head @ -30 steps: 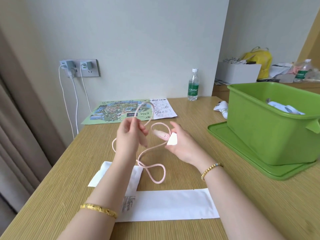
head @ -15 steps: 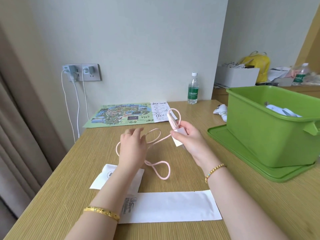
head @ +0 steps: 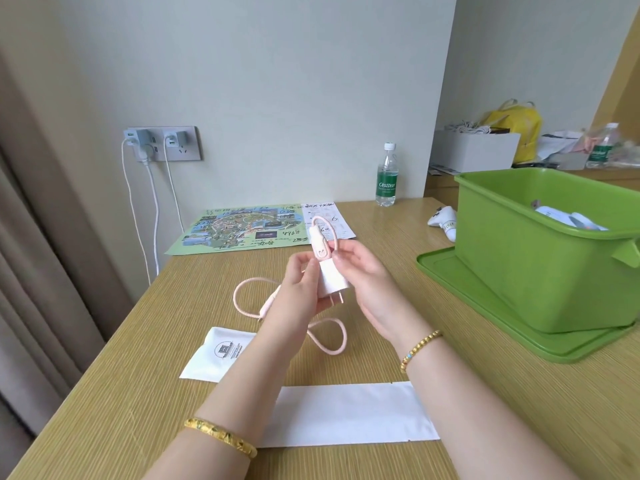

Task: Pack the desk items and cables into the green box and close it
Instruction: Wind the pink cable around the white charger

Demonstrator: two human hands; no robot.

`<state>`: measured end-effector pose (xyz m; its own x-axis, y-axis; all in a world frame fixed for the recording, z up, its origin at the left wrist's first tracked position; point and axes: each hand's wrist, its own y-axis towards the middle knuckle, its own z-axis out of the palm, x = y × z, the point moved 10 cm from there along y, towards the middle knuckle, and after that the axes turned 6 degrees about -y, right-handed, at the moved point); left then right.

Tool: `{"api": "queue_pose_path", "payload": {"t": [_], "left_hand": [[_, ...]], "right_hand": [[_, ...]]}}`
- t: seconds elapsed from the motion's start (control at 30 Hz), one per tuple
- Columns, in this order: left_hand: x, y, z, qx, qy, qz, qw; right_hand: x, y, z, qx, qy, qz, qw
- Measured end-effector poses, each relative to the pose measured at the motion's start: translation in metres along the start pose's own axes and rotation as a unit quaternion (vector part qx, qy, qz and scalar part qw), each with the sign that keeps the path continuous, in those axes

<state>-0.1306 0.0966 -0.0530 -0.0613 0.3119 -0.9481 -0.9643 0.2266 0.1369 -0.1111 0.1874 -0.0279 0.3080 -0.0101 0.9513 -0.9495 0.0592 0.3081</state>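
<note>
Both hands hold a white charger above the table.
Left hand and right hand pinch the charger; its pink cable trails onto the table. The green box stands open at right on its lid.

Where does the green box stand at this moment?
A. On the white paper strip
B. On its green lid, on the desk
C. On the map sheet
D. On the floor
B: the green box stands upright on the flat green lid, which lies on the desk, apart from the map sheet and the white paper strip.
</note>
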Motion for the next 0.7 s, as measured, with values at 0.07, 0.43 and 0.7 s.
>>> {"api": "queue_pose_path", "payload": {"t": [0.07, 0.43, 0.7], "left_hand": [[0.001, -0.002, 0.002, 0.004, -0.010, -0.009, 1.000], [-0.008, 0.002, -0.019, 0.011, 0.078, -0.026, 0.997], [-0.027, 0.000, -0.014, -0.002, 0.222, 0.025, 0.975]], "right_hand": [[0.000, 0.001, -0.013, -0.060, -0.083, -0.003, 0.995], [0.036, -0.003, -0.025, -0.067, -0.135, -0.092, 0.984], [0.028, -0.004, 0.007, 0.010, -0.284, -0.119, 0.951]]}}
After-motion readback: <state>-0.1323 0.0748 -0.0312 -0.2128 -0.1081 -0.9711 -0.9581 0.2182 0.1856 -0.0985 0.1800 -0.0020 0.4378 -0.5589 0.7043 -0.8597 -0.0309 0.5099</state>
